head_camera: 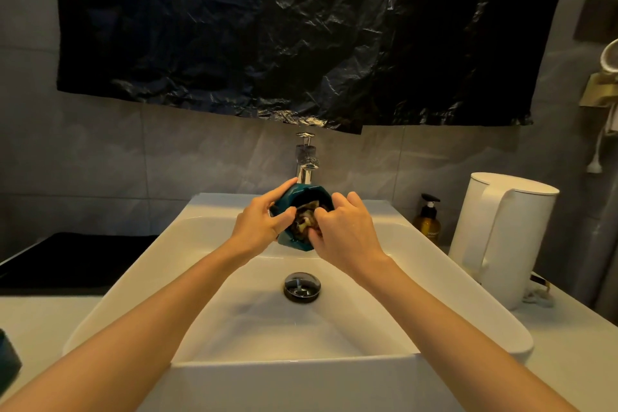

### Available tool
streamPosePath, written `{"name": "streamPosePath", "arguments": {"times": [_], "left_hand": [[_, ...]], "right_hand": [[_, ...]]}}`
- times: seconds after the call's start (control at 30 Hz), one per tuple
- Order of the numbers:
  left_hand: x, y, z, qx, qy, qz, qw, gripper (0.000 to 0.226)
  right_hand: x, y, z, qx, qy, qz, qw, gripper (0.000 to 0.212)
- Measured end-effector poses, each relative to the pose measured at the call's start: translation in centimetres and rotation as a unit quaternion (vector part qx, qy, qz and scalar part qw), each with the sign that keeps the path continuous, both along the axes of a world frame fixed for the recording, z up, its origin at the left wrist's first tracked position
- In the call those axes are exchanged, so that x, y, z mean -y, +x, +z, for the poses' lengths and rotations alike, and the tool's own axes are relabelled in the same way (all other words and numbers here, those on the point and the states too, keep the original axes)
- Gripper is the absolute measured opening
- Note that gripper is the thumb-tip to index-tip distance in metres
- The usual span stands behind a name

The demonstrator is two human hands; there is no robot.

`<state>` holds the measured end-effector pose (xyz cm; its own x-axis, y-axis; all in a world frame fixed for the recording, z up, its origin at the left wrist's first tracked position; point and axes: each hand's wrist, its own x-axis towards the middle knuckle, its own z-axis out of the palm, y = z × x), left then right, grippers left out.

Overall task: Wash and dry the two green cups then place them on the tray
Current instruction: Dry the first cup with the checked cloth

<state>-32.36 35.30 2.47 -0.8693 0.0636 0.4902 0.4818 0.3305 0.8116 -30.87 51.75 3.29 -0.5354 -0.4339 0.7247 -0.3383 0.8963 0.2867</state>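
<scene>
Left hand [259, 222] is wrapped round a green cup [307, 191] tipped mouth-toward-me, and the right hand [344, 231] has its fingers curled on a dark mottled rag [306, 222] stuffed inside it. All of that is over the sink [254, 338], just below the faucet [306, 160]. The other green cup [8, 365] peeks in at 8 o'clock, black tray [77, 261] at 9, white kettle [501, 237] at 3.
</scene>
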Motion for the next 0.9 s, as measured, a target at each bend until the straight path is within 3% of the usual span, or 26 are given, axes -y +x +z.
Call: {"name": "streamPosePath", "arguments": {"times": [0.2, 0.33, 0.53, 0.63, 0.77, 0.83, 0.9], "left_hand": [[0.0, -0.1, -0.2, -0.010, -0.025, 0.002, 1.000, 0.051], [0.3, -0.1, 0.0, -0.004, -0.028, -0.009, 1.000, 0.049], [0.3, -0.1, -0.1, 0.038, -0.009, -0.024, 0.999, 0.048], [0.2, 0.1, 0.2, 0.056, 0.011, -0.041, 0.998, 0.047], [0.5, 0.0, 0.4, 0.071, 0.035, -0.046, 0.996, 0.046], [0.7, -0.1, 0.4, 0.085, 0.035, -0.033, 0.995, 0.046], [0.5, 0.0, 0.5, 0.107, 0.040, -0.013, 0.993, 0.045]], "right_hand": [[0.0, -0.3, -0.7, 0.170, -0.071, 0.124, 0.975, 0.029], [0.4, -0.4, -1.2, 0.257, -0.140, 0.148, 0.945, 0.026], [-0.4, 0.0, -0.5, 0.184, 0.035, 0.081, 0.979, 0.018], [-1.0, 0.0, -0.2, 0.131, 0.054, 0.109, 0.984, 0.010], [-2.2, -0.6, 0.7, 0.072, -0.056, 0.127, 0.988, 0.022], [-3.0, -1.0, 1.1, 0.020, -0.205, 0.109, 0.972, 0.025], [-3.7, -1.5, 1.4, 0.026, -0.359, 0.087, 0.929, 0.024]]}}
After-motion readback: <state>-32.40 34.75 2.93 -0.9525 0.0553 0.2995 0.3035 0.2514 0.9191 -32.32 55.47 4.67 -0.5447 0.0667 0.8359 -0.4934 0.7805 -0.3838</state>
